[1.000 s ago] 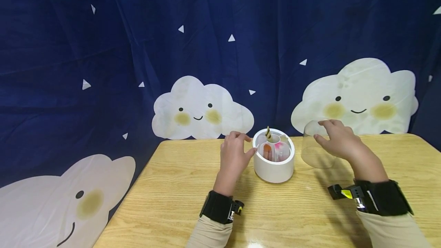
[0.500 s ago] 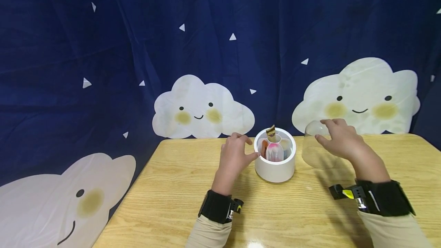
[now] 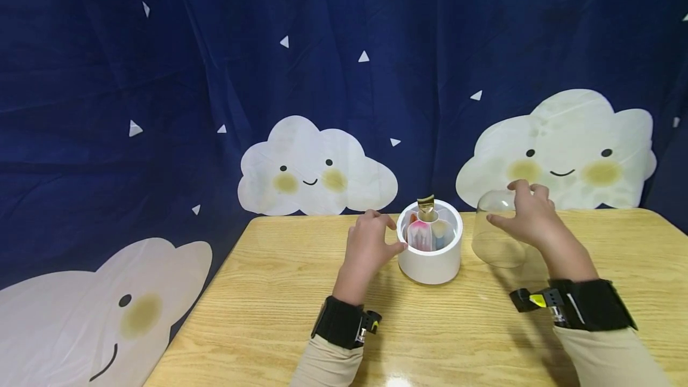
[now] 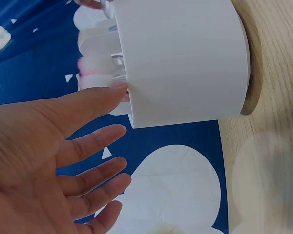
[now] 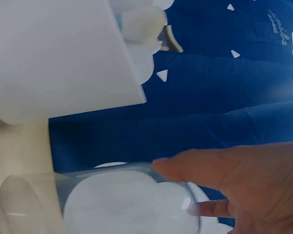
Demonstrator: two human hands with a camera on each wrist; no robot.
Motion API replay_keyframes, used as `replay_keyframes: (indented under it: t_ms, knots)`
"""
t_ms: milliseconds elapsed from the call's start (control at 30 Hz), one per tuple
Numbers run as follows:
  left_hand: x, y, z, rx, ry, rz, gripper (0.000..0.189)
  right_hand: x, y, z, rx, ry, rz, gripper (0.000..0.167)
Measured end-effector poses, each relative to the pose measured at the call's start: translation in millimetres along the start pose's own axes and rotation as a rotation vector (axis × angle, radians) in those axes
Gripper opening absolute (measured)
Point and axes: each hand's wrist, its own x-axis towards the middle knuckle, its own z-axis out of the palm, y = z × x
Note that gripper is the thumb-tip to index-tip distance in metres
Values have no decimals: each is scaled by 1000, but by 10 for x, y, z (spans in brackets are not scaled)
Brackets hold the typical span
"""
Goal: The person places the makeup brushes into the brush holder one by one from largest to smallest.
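Note:
A round white container [image 3: 430,267] stands on the table, its inside divided into compartments. Brush-like tufted heads show in it, one pink and white [image 3: 420,235], another cream and blue [image 3: 441,233]. From its centre rises a gold-coloured piece [image 3: 426,206] whose kind I cannot tell. My left hand [image 3: 368,246] is at the container's left side; its thumb touches the rim [image 4: 128,92] and the other fingers are loosely extended. A clear dome cover [image 3: 497,249] stands upright to the right. My right hand [image 3: 534,220] is at its top, thumb and fingers spread wide, fingertips touching or very near it.
The wooden table [image 3: 258,315] reaches back to a dark blue curtain [image 3: 161,76] with white cloud shapes. A smiling cloud [image 3: 317,166] hangs behind the container, another [image 3: 570,148] behind the dome. Each wrist wears a black strap with a small camera.
The container's contents have turned, with the pink and orange heads shifting left and the gold piece turning too. My right thumb and fingers have spread farther apart at the dome. The left hand barely moved.

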Motion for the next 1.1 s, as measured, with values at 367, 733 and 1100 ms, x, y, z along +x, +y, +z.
replay_keyframes:
  t_ms: [367,733,1100]
  knots:
    - [-1,26,1,1,-8,-2,39,87,148,101,27,-42,51,111]
    - [-5,47,41,-8,-33,-4,42,93,159,116,14,15,-1,111]
    - [-20,84,43,22,-13,29,41,20,-58,-31,27,211,-22,109]
